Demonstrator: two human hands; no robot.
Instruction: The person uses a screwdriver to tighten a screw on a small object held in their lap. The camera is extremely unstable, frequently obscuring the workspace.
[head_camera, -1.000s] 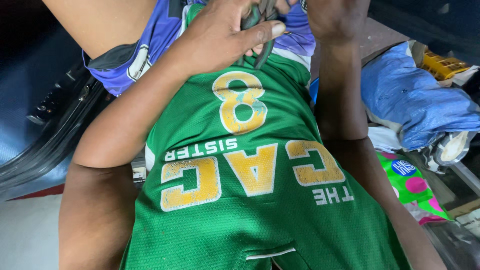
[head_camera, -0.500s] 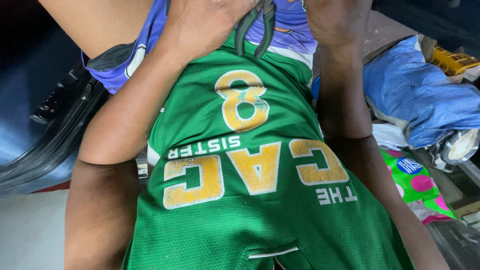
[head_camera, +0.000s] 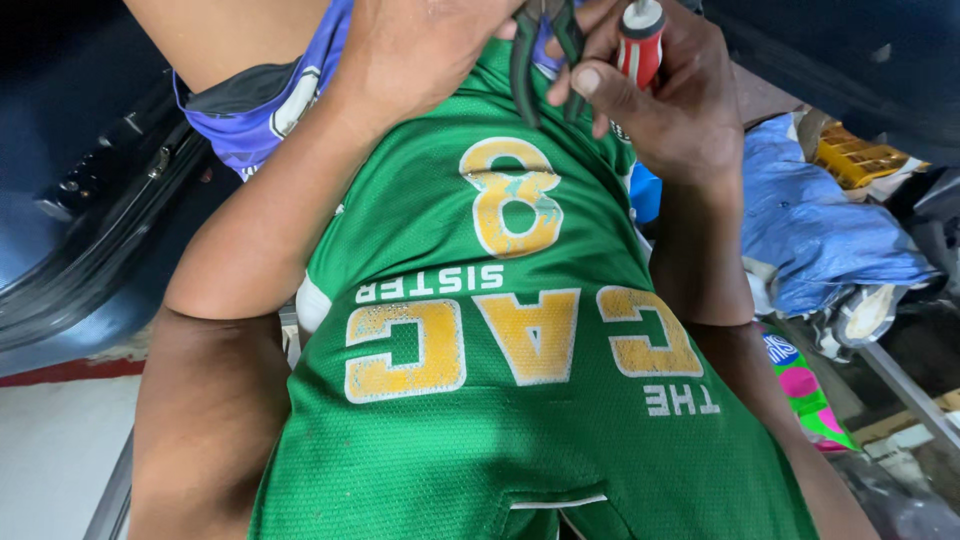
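- The green jersey (head_camera: 520, 400) on the person's own chest fills the middle of the view and serves as the landmark; it bears yellow lettering and a yellow numeral.
- To the left of the jersey runs a dark blue car body panel (head_camera: 70, 260), with a pale floor (head_camera: 50, 460) below it.
- To the right of the jersey lies a crumpled blue cloth (head_camera: 820, 230), with a yellow crate (head_camera: 860, 160) behind it and a bright green and pink package (head_camera: 805, 390) below it.
- Above the jersey's left shoulder, a purple and white garment (head_camera: 255, 120) covers a bare limb.
- The left hand (head_camera: 420, 50) sits above the jersey's collar, curled shut around the dark-handled pliers (head_camera: 545, 55) from the left side.
- The right hand (head_camera: 670, 100) is just right of the collar, fingers closed on a red-and-white screwdriver handle (head_camera: 638, 45), with its thumb pressing the pliers' right grip.
- The pliers hang handles-down over the top of the jersey, between the two hands; their head is cut off by the picture's upper edge.
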